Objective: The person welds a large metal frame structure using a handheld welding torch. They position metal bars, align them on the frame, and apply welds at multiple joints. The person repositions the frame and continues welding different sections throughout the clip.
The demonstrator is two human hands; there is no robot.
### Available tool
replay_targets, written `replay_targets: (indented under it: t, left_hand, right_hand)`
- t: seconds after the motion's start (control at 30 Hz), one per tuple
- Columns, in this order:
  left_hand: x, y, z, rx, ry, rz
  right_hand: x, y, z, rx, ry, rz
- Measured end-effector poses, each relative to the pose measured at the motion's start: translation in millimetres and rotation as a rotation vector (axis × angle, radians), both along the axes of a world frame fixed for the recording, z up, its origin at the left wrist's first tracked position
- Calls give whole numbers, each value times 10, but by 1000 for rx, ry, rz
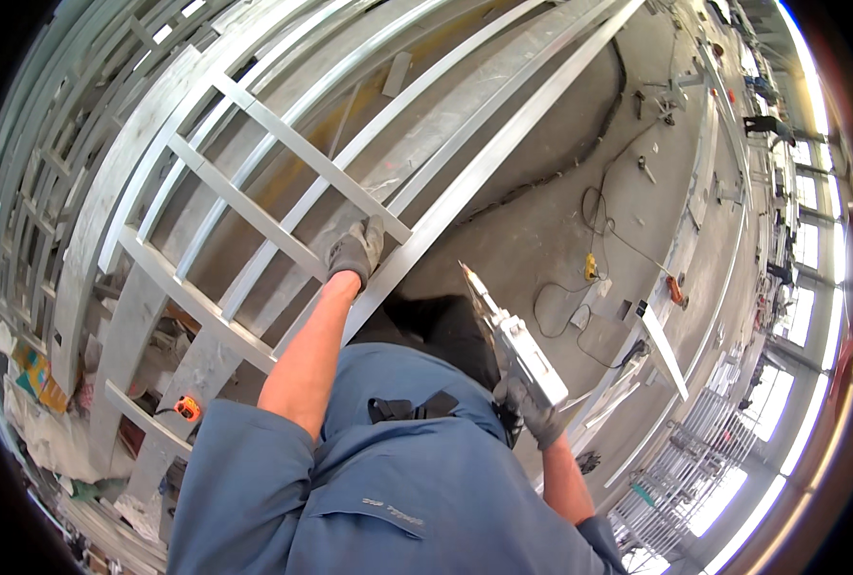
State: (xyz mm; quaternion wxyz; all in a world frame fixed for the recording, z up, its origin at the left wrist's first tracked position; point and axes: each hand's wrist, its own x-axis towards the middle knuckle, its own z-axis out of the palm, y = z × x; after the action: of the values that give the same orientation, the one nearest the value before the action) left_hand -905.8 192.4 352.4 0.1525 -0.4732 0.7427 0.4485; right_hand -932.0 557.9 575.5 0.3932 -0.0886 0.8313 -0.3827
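My left hand [356, 251], in a grey work glove, grips a silvery metal frame [271, 227] built of long bars and short crosspieces. It is at the frame's near right side, where a crosspiece meets the outer long bar [436, 225]. My gloved right hand [534, 410] is closed around the rear of a white, boxy welding gun [527, 355]. The gun's narrow copper-coloured tip [466, 269] points up and forward, apart from the frame. Part of the right hand's grip is hidden behind the gun's body.
An orange tape measure [188, 409] lies at the lower left. On the grey floor to the right are cables [594, 206], a yellow connector [591, 266], an orange-handled power tool [675, 290] and a loose metal strip [664, 351]. More racked bars [38, 192] stand at far left; a person [769, 126] is far right.
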Motion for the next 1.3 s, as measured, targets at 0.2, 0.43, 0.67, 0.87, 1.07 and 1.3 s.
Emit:
replay_targets:
  t: [0.2,0.43,0.67,0.87,1.07,1.3]
  left_hand:
    - [-77,26,-212,78,2,214]
    - [-299,11,25,104,-197,383]
    - [-113,180,-364,20,-234,450]
    - [-180,182,-240,-25,-181,445]
    - [-253,125,-133,76,-233,447]
    - [-259,170,-112,20,-161,491]
  right_hand:
    - [-1362,-624,-469,-40,-225,224]
    - [-2718,-1480,-978,-81,-635,415]
    - [-3178,-1763,-1396,12,-779,574]
    - [-3274,-1804,-1538,-8,-889,619]
    - [-3302,-1858,-1624,62,-835,681]
    - [-3201,-1798,-1675,38,-858,584]
